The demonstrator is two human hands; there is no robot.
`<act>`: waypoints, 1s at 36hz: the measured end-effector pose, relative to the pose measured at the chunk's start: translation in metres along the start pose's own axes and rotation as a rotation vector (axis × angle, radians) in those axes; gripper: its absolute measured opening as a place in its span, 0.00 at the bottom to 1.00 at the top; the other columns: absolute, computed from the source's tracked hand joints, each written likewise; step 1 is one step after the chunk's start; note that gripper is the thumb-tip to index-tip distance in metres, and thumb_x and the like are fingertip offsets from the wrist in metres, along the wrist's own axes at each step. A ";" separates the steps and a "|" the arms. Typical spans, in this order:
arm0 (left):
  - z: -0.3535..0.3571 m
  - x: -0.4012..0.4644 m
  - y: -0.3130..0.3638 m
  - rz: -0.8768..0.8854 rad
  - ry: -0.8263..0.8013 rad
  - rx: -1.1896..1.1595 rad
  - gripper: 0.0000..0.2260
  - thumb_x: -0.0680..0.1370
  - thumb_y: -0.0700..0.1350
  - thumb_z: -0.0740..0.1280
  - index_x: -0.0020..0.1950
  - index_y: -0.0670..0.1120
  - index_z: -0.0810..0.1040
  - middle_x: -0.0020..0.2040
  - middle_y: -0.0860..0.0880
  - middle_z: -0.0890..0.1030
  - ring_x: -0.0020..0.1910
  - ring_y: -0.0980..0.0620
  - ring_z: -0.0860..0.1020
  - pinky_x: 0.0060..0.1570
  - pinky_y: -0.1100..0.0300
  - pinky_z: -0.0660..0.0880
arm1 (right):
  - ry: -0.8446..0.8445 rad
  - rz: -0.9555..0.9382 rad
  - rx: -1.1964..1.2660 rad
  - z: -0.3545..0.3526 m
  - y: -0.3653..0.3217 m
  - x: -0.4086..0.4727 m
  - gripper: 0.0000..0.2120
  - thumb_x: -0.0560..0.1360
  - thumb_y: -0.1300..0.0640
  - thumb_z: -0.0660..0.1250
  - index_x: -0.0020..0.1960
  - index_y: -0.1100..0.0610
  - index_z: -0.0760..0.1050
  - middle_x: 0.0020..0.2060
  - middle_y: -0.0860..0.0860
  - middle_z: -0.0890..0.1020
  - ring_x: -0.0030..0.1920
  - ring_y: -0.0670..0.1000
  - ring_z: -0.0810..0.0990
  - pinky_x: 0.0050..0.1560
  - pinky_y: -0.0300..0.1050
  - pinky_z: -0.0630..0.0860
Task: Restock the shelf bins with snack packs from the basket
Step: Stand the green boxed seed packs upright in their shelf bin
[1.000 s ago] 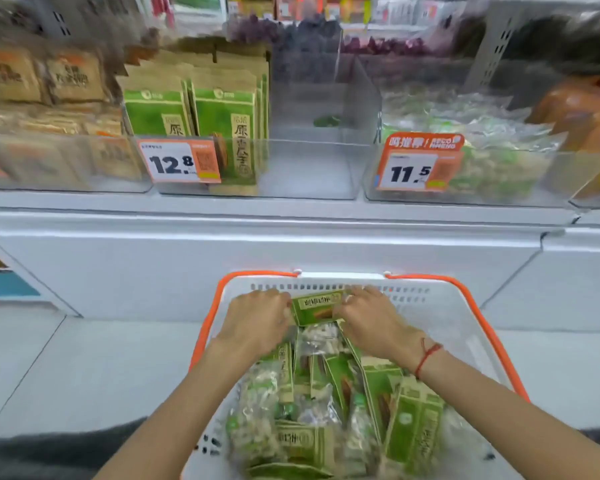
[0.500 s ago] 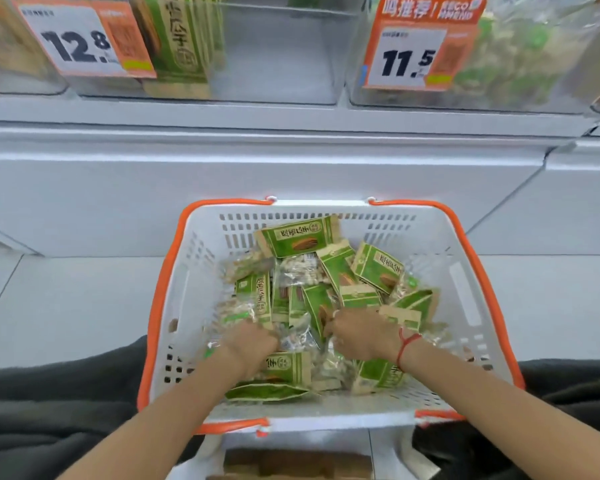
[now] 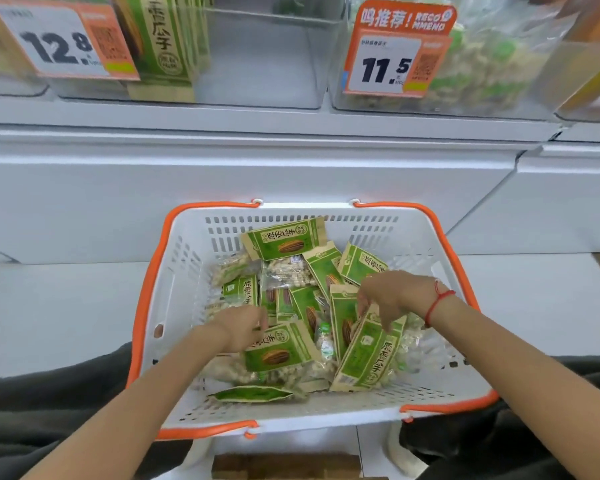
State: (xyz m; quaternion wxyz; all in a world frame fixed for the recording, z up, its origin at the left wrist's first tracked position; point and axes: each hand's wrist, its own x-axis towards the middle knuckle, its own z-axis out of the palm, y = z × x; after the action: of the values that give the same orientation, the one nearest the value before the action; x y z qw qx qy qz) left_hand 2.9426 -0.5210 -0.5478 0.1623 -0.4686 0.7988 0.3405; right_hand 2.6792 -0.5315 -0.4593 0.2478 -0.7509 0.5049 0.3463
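Observation:
A white basket (image 3: 187,265) with orange handles sits below me, filled with several green seed packs and clear peanut packs (image 3: 288,271). My left hand (image 3: 241,325) pinches the top edge of a green seed pack (image 3: 278,349) at the basket's front middle. My right hand (image 3: 392,294) grips the top of another green seed pack (image 3: 371,356) that stands tilted at the front right. Above, a clear shelf bin (image 3: 267,60) holds green seed packs (image 3: 167,39) on its left side, and the bin to its right (image 3: 482,64) holds clear peanut packs.
Orange price tags reading 12.8 (image 3: 63,43) and 11.5 (image 3: 392,53) hang on the bin fronts. A white shelf ledge (image 3: 291,161) runs between bins and basket. Dark fabric (image 3: 49,403) lies at both lower corners. The basket rests on a white stand (image 3: 291,452).
Both hands have spread apart inside the basket and each has taken hold of a green seed pack; the right pack is now lifted and tilted. The view has tilted further down.

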 end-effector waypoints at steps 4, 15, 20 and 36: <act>-0.006 -0.001 0.002 -0.016 0.068 -0.345 0.07 0.80 0.45 0.62 0.43 0.52 0.67 0.43 0.52 0.73 0.44 0.54 0.74 0.47 0.61 0.71 | 0.104 -0.009 0.017 0.008 0.007 0.000 0.21 0.69 0.53 0.75 0.61 0.48 0.78 0.61 0.49 0.77 0.62 0.51 0.74 0.55 0.43 0.71; -0.029 -0.007 0.016 -0.193 0.268 -1.346 0.16 0.79 0.45 0.66 0.65 0.43 0.71 0.55 0.45 0.83 0.54 0.47 0.80 0.55 0.54 0.76 | 0.320 -0.099 0.180 0.026 0.007 0.002 0.10 0.75 0.50 0.68 0.56 0.48 0.82 0.51 0.46 0.80 0.54 0.49 0.77 0.50 0.41 0.73; -0.038 -0.010 0.022 -0.116 0.195 -1.438 0.08 0.80 0.47 0.62 0.57 0.49 0.77 0.56 0.47 0.82 0.58 0.48 0.77 0.66 0.48 0.69 | 0.486 -0.073 0.538 0.009 0.008 0.005 0.09 0.77 0.54 0.66 0.51 0.55 0.83 0.48 0.46 0.84 0.39 0.35 0.73 0.49 0.37 0.74; -0.069 -0.008 0.056 -0.316 0.563 -1.188 0.46 0.67 0.64 0.69 0.77 0.46 0.54 0.74 0.44 0.63 0.71 0.44 0.65 0.69 0.47 0.64 | 0.463 0.091 1.855 -0.023 -0.005 -0.002 0.13 0.72 0.54 0.72 0.52 0.62 0.77 0.38 0.52 0.84 0.41 0.48 0.82 0.36 0.38 0.78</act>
State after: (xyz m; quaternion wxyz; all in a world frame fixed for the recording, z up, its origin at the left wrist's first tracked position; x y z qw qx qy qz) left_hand 2.9029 -0.5451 -0.4718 -0.2894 -0.6605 0.4095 0.5589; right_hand 2.6900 -0.5452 -0.4430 0.6242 -0.2850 0.6434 -0.3394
